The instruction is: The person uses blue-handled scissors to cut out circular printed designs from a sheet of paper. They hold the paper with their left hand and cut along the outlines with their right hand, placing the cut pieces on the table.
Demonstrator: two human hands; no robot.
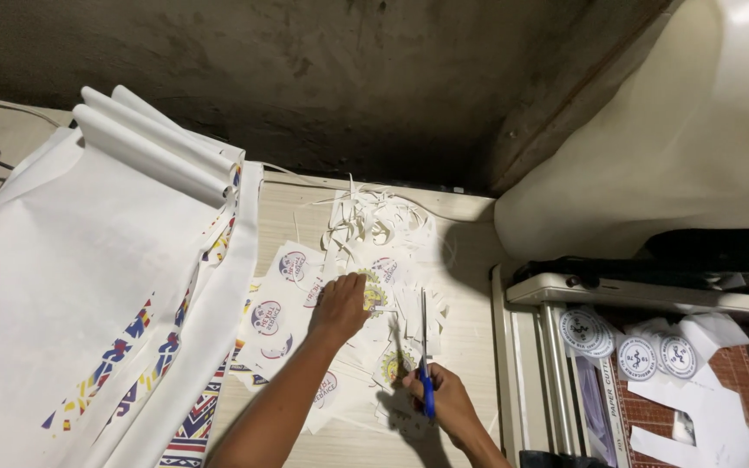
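Cutting printed stickers at a wooden table

The right hand (451, 400) grips blue-handled scissors (425, 364) (blades pointing up) over a yellow sticker (394, 366); the left hand (340, 308) presses flat, fingers spread, on the sticker pile (292, 299).

I see my right hand (448, 403) gripping blue-handled scissors (425, 355), blades up, over a pile of printed paper cutouts (305, 312). My left hand (340, 305) presses that pile. Left of it lie white rolled sheets (88, 251); right, a paper cutter (565, 364).
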